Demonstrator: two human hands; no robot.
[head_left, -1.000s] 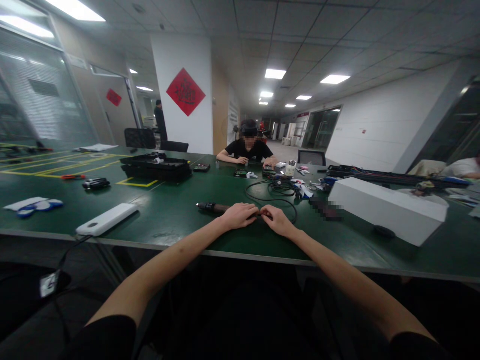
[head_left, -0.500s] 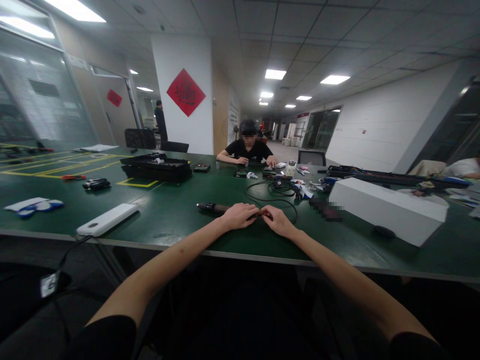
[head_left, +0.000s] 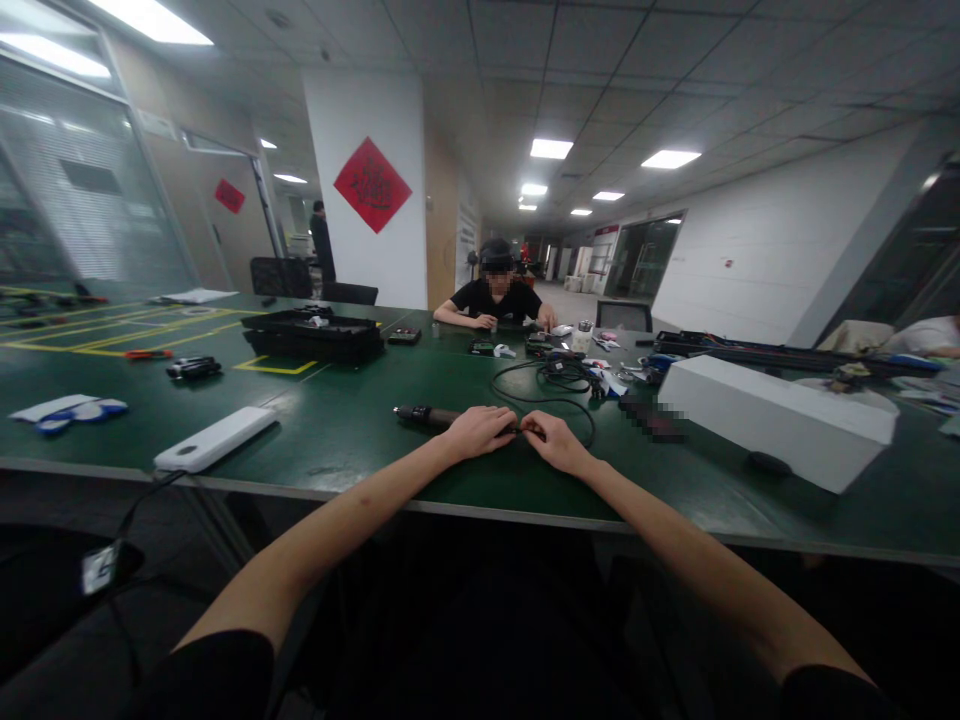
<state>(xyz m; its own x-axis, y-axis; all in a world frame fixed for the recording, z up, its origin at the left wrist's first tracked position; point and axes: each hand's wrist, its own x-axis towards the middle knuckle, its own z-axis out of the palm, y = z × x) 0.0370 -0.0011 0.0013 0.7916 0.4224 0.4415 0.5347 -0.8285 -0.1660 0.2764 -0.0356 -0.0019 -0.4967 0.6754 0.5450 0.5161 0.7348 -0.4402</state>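
An electric screwdriver (head_left: 427,416) with a dark brown body lies on the green table, its metal tip pointing left. My left hand (head_left: 481,432) is closed over the screwdriver's rear part, fingers on top of it. At the tail end, my right hand (head_left: 553,437) pinches what looks like the end of the black cable (head_left: 579,404). The fingertips of both hands almost meet there, and the joint between cable and screwdriver is mostly hidden. From my right hand the cable loops away toward a coil (head_left: 559,368) farther back.
A white power strip (head_left: 217,440) lies at left, a black plastic tray (head_left: 311,338) behind it. At right stand a long white box (head_left: 772,415) and a black mouse-like object (head_left: 769,464). Across the table (head_left: 360,460) sits a co-worker (head_left: 499,295) with small parts.
My right fingers have shifted very slightly at the screwdriver's tail end. My left hand and the screwdriver stay in place. The co-worker's hand across the table moved a little.
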